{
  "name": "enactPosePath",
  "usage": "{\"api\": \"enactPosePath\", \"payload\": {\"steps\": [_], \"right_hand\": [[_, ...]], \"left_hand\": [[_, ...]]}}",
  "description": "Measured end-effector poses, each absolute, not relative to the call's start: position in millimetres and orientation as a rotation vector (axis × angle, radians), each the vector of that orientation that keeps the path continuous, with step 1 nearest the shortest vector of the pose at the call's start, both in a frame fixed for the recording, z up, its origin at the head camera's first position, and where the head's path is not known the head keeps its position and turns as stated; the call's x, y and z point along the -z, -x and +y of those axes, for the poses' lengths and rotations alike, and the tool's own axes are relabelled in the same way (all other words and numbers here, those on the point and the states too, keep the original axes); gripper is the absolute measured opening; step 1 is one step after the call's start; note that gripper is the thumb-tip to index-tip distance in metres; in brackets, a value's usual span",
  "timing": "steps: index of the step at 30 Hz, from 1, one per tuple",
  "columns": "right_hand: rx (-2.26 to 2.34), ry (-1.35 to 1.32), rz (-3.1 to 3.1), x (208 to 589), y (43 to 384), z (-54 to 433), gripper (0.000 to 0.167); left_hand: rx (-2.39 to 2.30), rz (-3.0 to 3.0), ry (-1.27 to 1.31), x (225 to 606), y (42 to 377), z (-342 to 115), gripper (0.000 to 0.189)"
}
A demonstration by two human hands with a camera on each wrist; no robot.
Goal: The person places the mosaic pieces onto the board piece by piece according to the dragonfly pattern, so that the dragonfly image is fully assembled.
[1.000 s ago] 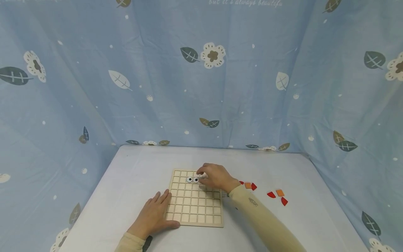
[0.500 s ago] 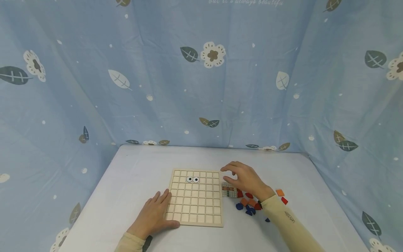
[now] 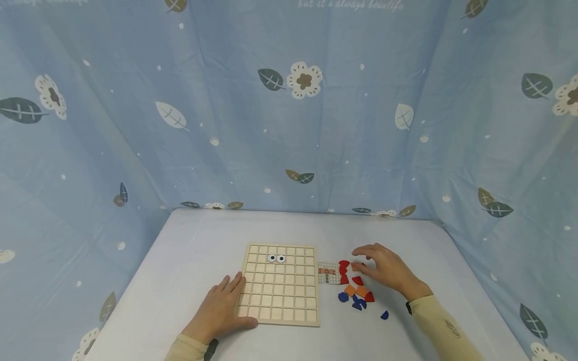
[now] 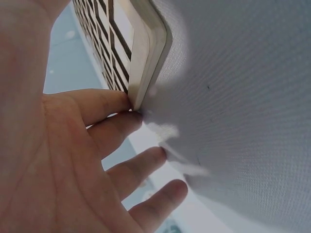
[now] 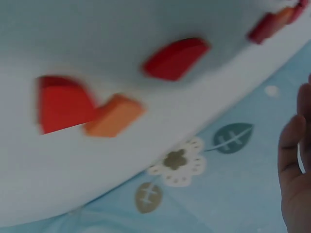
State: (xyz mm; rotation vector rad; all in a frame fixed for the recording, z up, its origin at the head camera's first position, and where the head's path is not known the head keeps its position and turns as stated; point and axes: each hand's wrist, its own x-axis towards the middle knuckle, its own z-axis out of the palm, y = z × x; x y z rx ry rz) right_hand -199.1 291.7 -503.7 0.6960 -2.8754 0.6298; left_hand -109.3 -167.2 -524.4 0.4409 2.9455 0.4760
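Note:
My left hand [image 3: 219, 311] lies at the left edge of a wooden grid board [image 3: 277, 288], its thumb near the front edge. In the left wrist view, the fingertips [image 4: 121, 101] touch the side of the board [image 4: 146, 53]. Two white eye tiles [image 3: 276, 258] sit side by side in the upper part of the grid. My right hand [image 3: 386, 268] hovers over the scattered pieces right of the board, thumb and fingers apart, gripping nothing that I can see. An orange tile [image 3: 354, 267] is partly hidden by its thumb.
A small pattern card [image 3: 328, 273] lies against the board's right side. Beside it are red curved pieces [image 3: 344, 273], orange tiles [image 3: 362, 291] and blue pieces [image 3: 358, 302]. One blue half-round piece [image 3: 385, 315] lies apart. A blue patterned curtain [image 3: 235, 125] surrounds the white table [image 3: 203, 235].
My right hand has left the top of the board and moved right over the loose pieces, uncovering the card and blue pieces. The left hand has stayed put.

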Motion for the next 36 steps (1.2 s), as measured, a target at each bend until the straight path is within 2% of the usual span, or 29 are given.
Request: {"api": "enactPosePath", "payload": {"steps": [10,36], "right_hand": [[-0.565,-0.674,-2.996,520,202,312,0.036],[-0.480,-0.529,-3.129,526,198,313,0.026]], "left_hand": [[-0.470,2.939,-0.450,523,109,-167,0.119],[-0.485,2.944,-0.447,524,108,-168,0.121]]}}
